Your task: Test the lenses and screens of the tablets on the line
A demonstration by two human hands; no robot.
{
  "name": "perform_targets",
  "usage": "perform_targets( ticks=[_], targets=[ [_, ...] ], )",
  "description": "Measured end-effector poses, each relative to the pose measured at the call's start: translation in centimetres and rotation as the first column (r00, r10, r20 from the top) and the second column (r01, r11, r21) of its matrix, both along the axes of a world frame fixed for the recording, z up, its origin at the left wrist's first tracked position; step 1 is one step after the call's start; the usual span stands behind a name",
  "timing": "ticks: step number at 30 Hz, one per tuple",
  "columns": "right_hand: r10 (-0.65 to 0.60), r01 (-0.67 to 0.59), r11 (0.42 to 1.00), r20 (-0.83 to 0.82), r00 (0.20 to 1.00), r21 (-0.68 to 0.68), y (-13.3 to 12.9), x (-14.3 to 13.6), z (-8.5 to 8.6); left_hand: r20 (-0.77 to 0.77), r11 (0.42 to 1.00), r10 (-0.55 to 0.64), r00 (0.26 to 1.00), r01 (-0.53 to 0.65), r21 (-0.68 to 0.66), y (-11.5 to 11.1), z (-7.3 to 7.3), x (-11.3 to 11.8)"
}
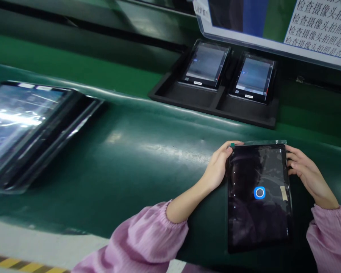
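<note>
A black tablet (258, 220) with a blue round-lens icon on its dark screen is between my two hands, over the green mat. My left hand (217, 167) grips its upper left corner, thumb in front by a small green tab, fingers behind the top edge. On the upper right edge, my right hand (308, 172) has its fingers curled against the side, partly hidden behind the tablet. Clear film sticks out above the top edge, and a pale strip of tape lies on the right of the screen.
A black two-slot tray (184, 102) beyond the mat holds two lit tablets, the left one (207, 64) and the right one (252, 79). A stack of film-wrapped tablets (25, 110) lies at far left. A printed sign (315, 34) stands behind the tray.
</note>
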State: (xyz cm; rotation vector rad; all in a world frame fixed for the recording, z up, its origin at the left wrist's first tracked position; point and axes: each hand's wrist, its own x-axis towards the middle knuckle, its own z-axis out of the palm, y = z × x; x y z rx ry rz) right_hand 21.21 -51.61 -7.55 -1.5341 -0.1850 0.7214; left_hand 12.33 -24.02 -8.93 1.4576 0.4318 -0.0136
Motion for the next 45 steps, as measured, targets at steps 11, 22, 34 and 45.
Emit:
perform_targets(
  ticks=[11, 22, 34, 45],
  targets=[
    [-0.009, 0.010, 0.999, 0.010, 1.000, -0.049, 0.12, 0.09, 0.14, 0.006, 1.000, 0.007, 1.000, -0.007, 0.014, -0.03, 0.12, 0.01],
    [0.017, -0.015, 0.999, 0.036, 0.999, -0.049, 0.21, 0.30, -0.43, 0.004, 1.000, 0.006, 1.000, -0.006, 0.028, -0.04, 0.22, 0.20],
    [-0.031, 0.030, 0.998, -0.010, 0.999, -0.046, 0.37, 0.28, -0.35, 0.001, 0.999, 0.020, 1.000, -0.020, 0.036, -0.11, 0.35, 0.18],
    [0.025, -0.025, 0.999, 0.016, 1.000, -0.020, -0.04, 0.60, -0.34, -0.006, 0.999, 0.016, 1.000, -0.015, 0.047, -0.07, 0.75, 0.08]
  ],
)
